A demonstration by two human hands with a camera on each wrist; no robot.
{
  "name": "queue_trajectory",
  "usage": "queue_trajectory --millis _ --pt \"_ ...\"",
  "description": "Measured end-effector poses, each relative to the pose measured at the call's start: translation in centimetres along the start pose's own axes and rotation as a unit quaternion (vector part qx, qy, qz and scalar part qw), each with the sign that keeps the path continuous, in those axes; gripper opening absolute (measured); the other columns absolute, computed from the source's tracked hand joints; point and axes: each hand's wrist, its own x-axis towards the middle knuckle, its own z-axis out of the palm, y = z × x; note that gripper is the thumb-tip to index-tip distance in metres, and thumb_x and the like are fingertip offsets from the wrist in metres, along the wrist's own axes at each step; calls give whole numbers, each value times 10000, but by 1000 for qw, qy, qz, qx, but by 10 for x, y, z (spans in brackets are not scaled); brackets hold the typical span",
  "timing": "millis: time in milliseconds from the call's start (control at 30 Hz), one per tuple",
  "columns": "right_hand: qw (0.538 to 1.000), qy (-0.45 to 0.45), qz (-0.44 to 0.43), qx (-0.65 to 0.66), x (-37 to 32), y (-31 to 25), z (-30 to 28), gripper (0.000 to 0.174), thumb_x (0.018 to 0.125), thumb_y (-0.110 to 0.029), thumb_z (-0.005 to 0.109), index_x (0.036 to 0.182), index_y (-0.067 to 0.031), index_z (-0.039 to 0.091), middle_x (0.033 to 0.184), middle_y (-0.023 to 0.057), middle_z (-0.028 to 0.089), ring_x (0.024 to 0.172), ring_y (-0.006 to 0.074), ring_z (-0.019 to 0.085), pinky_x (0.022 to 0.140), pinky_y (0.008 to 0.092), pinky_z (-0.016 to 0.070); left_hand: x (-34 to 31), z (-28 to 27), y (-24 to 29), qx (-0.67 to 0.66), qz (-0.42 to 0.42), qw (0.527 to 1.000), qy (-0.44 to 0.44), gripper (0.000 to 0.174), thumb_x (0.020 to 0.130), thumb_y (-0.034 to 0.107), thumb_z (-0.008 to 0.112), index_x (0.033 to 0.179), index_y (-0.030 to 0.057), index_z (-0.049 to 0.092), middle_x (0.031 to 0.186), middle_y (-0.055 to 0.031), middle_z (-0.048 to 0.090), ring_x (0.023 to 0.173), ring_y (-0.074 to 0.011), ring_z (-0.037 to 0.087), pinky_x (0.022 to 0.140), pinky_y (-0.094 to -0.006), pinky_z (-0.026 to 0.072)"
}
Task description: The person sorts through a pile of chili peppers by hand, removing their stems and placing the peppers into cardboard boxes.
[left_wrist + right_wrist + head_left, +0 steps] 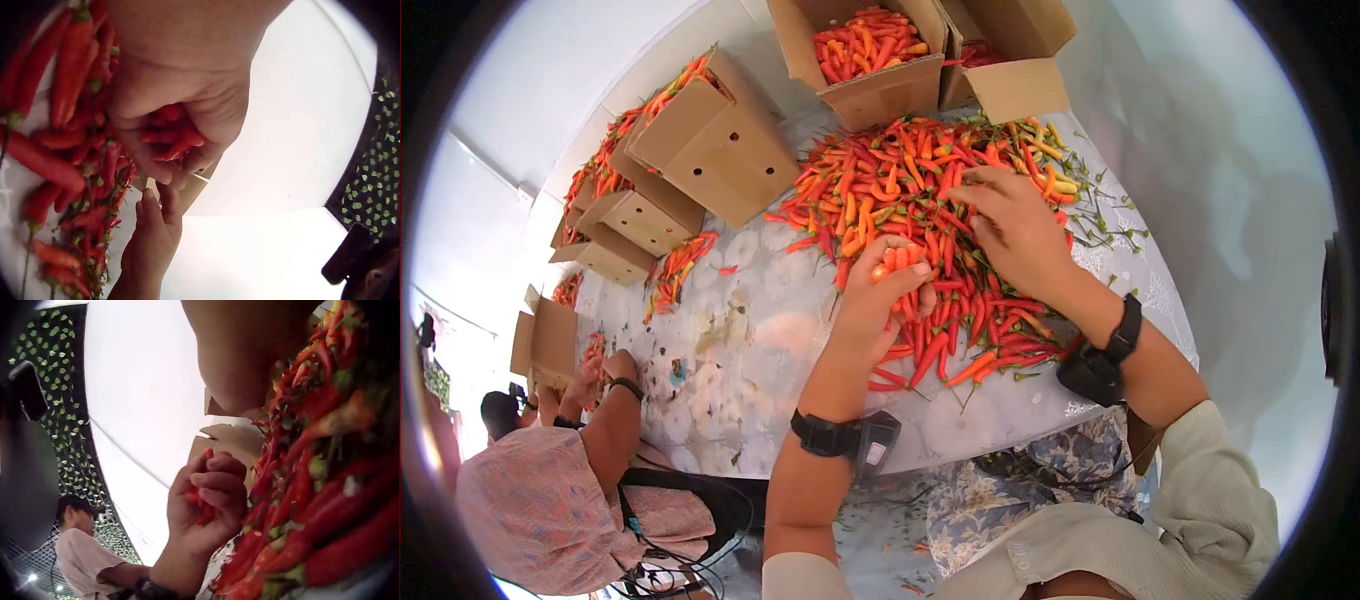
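Note:
My left hand (868, 305) is curled round a bunch of red chili peppers (172, 134), their ends showing between thumb and fingers. It stands over the near left part of a big heap of red and orange chilies (925, 345). To its right, my right hand (1030, 240) reaches over the heap with fingers loosely bent, thumb apart from them and nothing seen between. From the left wrist, the right hand (150, 244) appears beyond the left fingers. In the right wrist view its fingertips are hidden, while the left hand (203, 494) shows its closed fingers.
Cardboard boxes (715, 150) filled with chilies line the table's far side. Loose green stems (1115, 225) lie at the right of the heap. A person in a patterned top (550, 510) works at the left of the white-covered table (730, 400).

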Motion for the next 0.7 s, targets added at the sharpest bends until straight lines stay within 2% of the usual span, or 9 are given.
queue_trajectory --millis 33,133,167,267,367,500,600,633,700 --pt "999 -12 -38 -30 3 4 9 349 763 -35 605 1108 -84 621 1123 128 569 986 318 557 853 405 459 1 -1 -1 10 -7 1000 -16 209 814 30 637 977 67 512 761 -29 548 562 -118 519 482 -263 416" --pt "990 -72 -54 -107 4 2 21 339 764 -56 614 1103 -70 624 1159 125 559 996 315 550 856 407 458 -1 -2 3 2 -19 1000 -23 207 816 13 636 977 69 519 709 -20 543 538 -112 515 479 -263 409" --pt "988 -69 -50 -125 4 2 22 324 764 -75 620 1088 -74 630 1140 117 557 1012 304 540 846 404 457 -1 -4 3 4 -11 1000 -26 212 815 10 638 980 70 519 704 -17 541 535 -111 514 478 -263 406" --pt "994 -95 24 -52 6 4 17 309 759 -84 628 1068 -102 626 1095 95 559 1028 297 530 839 411 453 0 -6 4 5 15 1000 -22 223 811 4 646 983 74 522 693 -11 535 531 -108 508 475 -264 402" --pt "988 -77 -27 -128 5 3 13 274 760 -92 640 1030 -135 622 1054 73 560 1027 291 532 835 423 439 0 -6 2 3 23 1000 4 220 811 8 653 975 76 523 692 -7 532 539 -106 507 476 -263 404" --pt "981 -89 -58 -159 5 2 9 272 732 -110 637 997 -171 624 1062 46 567 1030 272 534 845 427 407 1 -6 2 -12 10 1000 27 195 823 30 651 959 80 519 710 -11 541 556 -112 520 479 -262 413" --pt "972 -112 -63 -196 6 -2 1 254 729 -106 604 975 -166 624 1067 44 574 1030 270 534 844 421 408 3 -8 3 -20 -8 999 34 178 839 55 642 957 88 514 727 -17 548 565 -120 529 481 -259 419" --pt "971 -97 -88 -199 6 -3 0 227 740 -102 580 957 -153 623 1055 46 589 1025 248 543 844 406 405 3 -8 2 -20 -17 999 38 173 844 64 639 958 92 511 732 -19 550 568 -123 533 481 -258 420" --pt "979 -84 -100 -157 3 2 0 230 732 -96 583 957 -125 622 1020 52 605 992 248 559 831 404 415 3 -5 2 -8 -10 999 36 170 848 68 630 963 100 508 745 -19 552 598 -125 545 487 -254 422"
